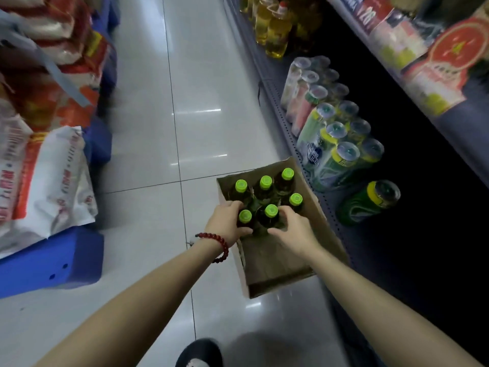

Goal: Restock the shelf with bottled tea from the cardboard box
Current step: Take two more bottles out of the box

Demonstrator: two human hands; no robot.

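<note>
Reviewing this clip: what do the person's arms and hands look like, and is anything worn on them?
Both forearms are bare, with no sleeves or gloves in view. The left hand has a bracelet of dark red round beads on its wrist, with a small pale tag or knot at one end. The right hand and its wrist carry nothing.

Dim, blurry edges, glare on floor (197,111), shelf (423,207) recess v dark

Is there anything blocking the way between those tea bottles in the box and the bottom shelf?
Nothing visible does. The cardboard box is open-topped and sits right against the bottom shelf, which has a dark free patch beside one lone bottle. The left hand and right hand already grip the near tea bottles.
</note>
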